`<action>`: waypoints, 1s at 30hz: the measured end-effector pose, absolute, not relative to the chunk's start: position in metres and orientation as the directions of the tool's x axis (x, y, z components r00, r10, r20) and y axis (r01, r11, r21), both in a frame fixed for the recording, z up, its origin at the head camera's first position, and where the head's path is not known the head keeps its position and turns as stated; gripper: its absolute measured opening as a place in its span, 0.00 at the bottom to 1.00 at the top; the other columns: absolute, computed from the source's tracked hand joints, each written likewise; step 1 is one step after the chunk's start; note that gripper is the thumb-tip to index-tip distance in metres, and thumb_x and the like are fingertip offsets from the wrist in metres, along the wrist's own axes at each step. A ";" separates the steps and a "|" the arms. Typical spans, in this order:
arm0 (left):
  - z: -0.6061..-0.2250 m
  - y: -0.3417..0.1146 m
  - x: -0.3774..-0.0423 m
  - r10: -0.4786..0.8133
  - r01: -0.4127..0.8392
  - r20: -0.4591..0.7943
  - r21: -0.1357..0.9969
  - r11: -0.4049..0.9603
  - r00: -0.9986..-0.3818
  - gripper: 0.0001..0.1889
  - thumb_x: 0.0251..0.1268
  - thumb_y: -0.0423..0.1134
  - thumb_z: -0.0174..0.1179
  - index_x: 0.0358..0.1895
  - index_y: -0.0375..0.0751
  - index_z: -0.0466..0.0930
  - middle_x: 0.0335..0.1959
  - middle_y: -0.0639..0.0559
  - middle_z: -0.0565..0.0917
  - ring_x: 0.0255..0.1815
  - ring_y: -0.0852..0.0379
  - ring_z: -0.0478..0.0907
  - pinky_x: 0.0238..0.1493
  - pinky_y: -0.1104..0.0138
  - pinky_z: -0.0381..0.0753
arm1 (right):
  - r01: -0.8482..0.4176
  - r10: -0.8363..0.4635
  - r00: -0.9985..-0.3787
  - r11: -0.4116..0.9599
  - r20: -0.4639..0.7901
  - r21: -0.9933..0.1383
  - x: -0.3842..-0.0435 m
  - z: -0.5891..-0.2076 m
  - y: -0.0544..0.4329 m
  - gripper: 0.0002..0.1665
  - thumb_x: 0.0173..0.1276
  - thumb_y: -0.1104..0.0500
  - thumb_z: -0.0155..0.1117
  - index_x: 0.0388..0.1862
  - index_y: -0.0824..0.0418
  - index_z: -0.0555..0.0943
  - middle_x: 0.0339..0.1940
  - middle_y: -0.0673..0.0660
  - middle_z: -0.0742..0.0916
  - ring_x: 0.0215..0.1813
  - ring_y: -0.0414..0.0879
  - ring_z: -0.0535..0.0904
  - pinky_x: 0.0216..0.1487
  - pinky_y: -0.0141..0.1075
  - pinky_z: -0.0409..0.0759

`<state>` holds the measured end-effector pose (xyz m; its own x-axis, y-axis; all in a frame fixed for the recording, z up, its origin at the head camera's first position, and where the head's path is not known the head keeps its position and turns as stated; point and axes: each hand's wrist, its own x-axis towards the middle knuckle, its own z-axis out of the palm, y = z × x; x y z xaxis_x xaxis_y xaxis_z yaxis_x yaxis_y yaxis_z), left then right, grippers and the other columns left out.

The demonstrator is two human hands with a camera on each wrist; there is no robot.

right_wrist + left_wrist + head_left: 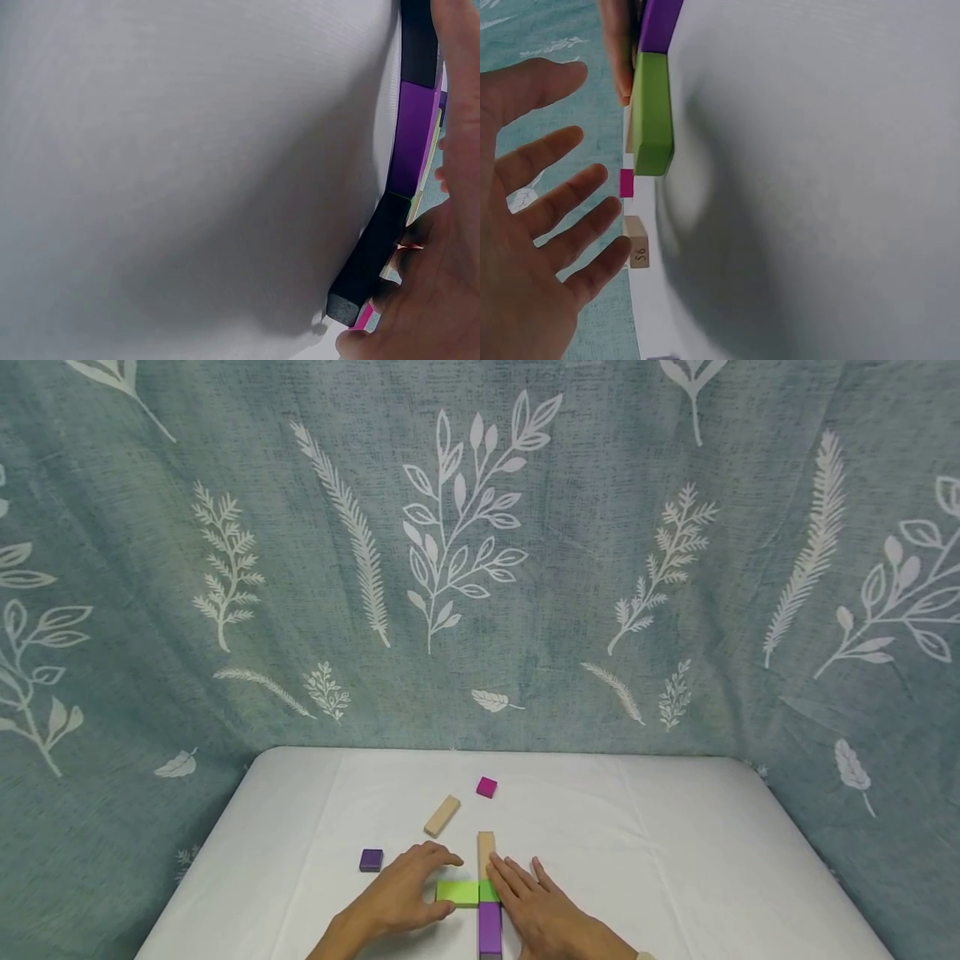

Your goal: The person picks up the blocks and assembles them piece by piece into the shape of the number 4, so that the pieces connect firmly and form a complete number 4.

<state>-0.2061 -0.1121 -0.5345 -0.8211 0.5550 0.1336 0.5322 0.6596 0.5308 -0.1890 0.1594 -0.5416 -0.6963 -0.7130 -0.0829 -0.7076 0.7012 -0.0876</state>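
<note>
A row of blocks runs away from me: a dark block [418, 41], a purple block [490, 928], a green part [488, 891] and a plain wooden block [486, 850]. A lime-green block [457, 894] juts left from the row. My left hand [405, 891] hovers around its left end, thumb and fingers spread, holding nothing. My right hand [545, 912] lies along the row's right side with straight fingers, fingertips at the wooden and green pieces. In the right wrist view, another dark block face [367, 259] shows beside those fingers.
A loose wooden block [442, 816] marked with a number lies beyond my left hand. A magenta block [487, 787] sits farther back, and a dark purple block [371, 860] is at the left. A patterned curtain [480, 568] hangs behind the white table [675, 843].
</note>
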 end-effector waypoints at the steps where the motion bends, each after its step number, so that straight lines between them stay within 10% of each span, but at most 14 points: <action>1: -0.533 -0.113 -0.205 0.553 0.530 0.134 0.535 0.658 -0.822 0.27 0.59 0.49 0.69 0.62 0.50 0.79 0.62 0.52 0.78 0.65 0.47 0.73 0.64 0.47 0.72 | -0.709 -0.714 -0.695 0.700 -0.081 -0.088 -0.189 -0.541 0.160 0.78 0.49 0.14 0.58 0.82 0.66 0.50 0.82 0.63 0.58 0.79 0.58 0.57 0.71 0.63 0.60; 30: -0.537 -0.167 -0.211 0.233 0.284 0.172 0.713 0.641 -0.957 0.32 0.54 0.38 0.76 0.64 0.50 0.76 0.62 0.55 0.77 0.63 0.49 0.75 0.63 0.48 0.73 | -0.704 -0.710 -0.698 0.704 -0.093 -0.093 -0.191 -0.542 0.159 0.78 0.49 0.15 0.60 0.82 0.65 0.48 0.83 0.61 0.56 0.80 0.56 0.55 0.71 0.63 0.59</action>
<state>-0.2111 -0.1670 -0.5366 -0.9571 0.2329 0.1721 0.2842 0.6406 0.7133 -0.1906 0.1586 -0.5421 -0.6976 -0.7103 -0.0935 -0.7042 0.7039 -0.0929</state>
